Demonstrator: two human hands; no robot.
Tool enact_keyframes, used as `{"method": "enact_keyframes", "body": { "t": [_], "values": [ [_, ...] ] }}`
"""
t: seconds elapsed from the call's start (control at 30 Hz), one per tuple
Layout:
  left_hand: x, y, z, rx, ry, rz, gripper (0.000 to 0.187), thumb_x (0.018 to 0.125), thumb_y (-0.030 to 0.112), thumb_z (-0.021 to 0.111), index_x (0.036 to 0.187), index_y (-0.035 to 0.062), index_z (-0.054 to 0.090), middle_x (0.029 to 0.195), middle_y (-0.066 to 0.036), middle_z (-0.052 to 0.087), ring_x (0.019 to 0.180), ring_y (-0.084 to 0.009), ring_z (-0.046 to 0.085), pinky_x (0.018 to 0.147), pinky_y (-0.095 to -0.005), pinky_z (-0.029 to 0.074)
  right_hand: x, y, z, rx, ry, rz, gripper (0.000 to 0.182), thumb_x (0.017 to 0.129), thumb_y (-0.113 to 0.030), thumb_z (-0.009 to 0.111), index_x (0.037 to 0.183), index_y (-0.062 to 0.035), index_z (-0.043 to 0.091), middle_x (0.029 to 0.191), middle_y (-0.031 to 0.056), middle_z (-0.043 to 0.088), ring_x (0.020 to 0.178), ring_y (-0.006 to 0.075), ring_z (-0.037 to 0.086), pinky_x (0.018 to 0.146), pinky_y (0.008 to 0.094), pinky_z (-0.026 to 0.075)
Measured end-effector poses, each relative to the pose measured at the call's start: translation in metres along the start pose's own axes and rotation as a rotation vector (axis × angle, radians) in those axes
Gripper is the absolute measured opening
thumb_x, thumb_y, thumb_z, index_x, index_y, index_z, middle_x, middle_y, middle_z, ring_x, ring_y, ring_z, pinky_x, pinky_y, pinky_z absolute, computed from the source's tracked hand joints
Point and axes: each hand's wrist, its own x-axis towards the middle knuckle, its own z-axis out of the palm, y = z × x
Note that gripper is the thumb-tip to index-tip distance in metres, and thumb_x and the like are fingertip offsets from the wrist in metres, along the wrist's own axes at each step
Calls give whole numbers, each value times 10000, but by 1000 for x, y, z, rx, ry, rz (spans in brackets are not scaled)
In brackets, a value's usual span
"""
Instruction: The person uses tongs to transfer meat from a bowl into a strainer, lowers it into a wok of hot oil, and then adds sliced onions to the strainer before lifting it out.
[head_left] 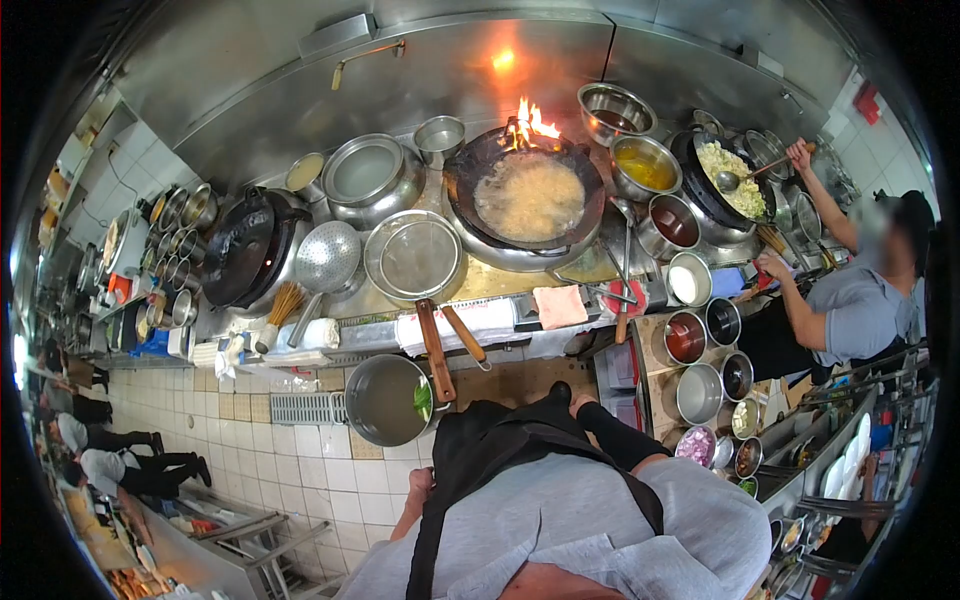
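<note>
My left hand [421,481] hangs low beside my black apron, below the large steel pot [375,425] of liquid with a green leaf in it. My right hand [580,402] is just past the end of a black sleeve, near my shoe; little of it shows. The fingers of both hands are mostly hidden. Ahead, a wok [476,165] holds bubbling pale food, with flames [530,122] at its back rim. A wooden-handled mesh strainer [413,250] rests left of it. A ladle [628,250] lies to its right.
At the right, a co-worker [850,290] holds a long-handled ladle [728,181] over a wok of chopped pale food. Bowls of sauces [685,335] stand beside me on the right. A dark wok [240,250] and a perforated skimmer [327,255] are left. More people [120,470] work far left.
</note>
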Motion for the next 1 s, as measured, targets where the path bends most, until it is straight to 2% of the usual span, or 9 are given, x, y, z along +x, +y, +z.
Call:
{"method": "enact_keyframes", "body": {
  "t": [0.07, 0.27, 0.37, 0.53, 0.67, 0.77, 0.83, 0.9, 1.0],
  "values": [
    [-11, 9, -13, -79, -31, -43, 91, 782, 140, 714, 870, 152, 693, 829, -50, 733, 756, -237, 715, 665, -349, 576, 0, 0, 0, 15, -8, 19, 346, 832, -222, 559, 1062, -29, 731, 1156, 197, 686, 1065, 378, 661, 926, 447, 529],
    [-4, -2, -5, 220, 75, 116, 121, 768, 149, 749, 860, 132, 673, 794, -67, 719, 741, -216, 712, 647, -348, 573, -4, -2, -8, 26, -56, 14, 357, 830, -234, 576, 1066, -11, 725, 1138, 212, 687, 1076, 377, 658, 920, 446, 532],
    [-15, 5, -18, 153, 29, 114, 69, 816, 157, 705, 856, 128, 657, 766, -64, 696, 730, -215, 697, 621, -366, 567, 1, 0, -1, -2, -21, 3, 351, 821, -244, 590, 1047, -16, 733, 1118, 217, 691, 1057, 383, 662, 909, 448, 537],
    [-30, 16, -32, -422, 3, -13, 71, 884, 163, 615, 851, 102, 635, 765, -89, 632, 723, -229, 659, 575, -394, 540, -7, -1, -7, 41, -29, -15, 343, 820, -246, 595, 1032, -16, 736, 1112, 227, 689, 1028, 391, 667, 896, 451, 536],
    [-26, 10, -27, -360, 33, 4, 77, 877, 175, 611, 854, 111, 647, 761, -96, 644, 724, -237, 668, 573, -396, 544, -12, -26, -18, -149, -41, 56, 319, 812, -236, 597, 1036, -58, 739, 1094, 200, 698, 1032, 371, 666, 933, 430, 519],
    [-22, 3, -19, -235, 52, 39, 84, 871, 185, 609, 856, 117, 655, 758, -101, 653, 724, -243, 675, 572, -398, 546, -3, -63, -32, -80, 61, -225, 321, 863, -262, 589, 1041, -36, 730, 1078, 208, 709, 995, 335, 693, 862, 428, 549],
    [-20, 1, -16, -173, 63, 58, 90, 868, 192, 607, 857, 121, 661, 756, -104, 659, 725, -247, 680, 571, -399, 548, -19, -105, -54, 653, -203, -170, 412, 950, -387, 565, 1114, -33, 697, 1022, 182, 727, 966, 281, 707, 805, 397, 568],
    [-20, 0, -15, -138, 76, 63, 96, 864, 198, 605, 859, 125, 666, 753, -108, 665, 725, -251, 685, 570, -400, 549, -3, -143, -61, 1057, -439, -46, 582, 970, -544, 529, 1214, -25, 630, 1002, 156, 719, 947, 252, 698, 796, 383, 571],
    [-20, 1, -13, -109, 95, 75, 106, 859, 208, 602, 861, 131, 675, 750, -113, 674, 726, -257, 692, 569, -402, 552, 7, -195, -88, 1360, -467, 0, 670, 958, -572, 542, 1306, 0, 524, 1141, 180, 670, 927, 278, 693, 819, 421, 564]
  ]
}}
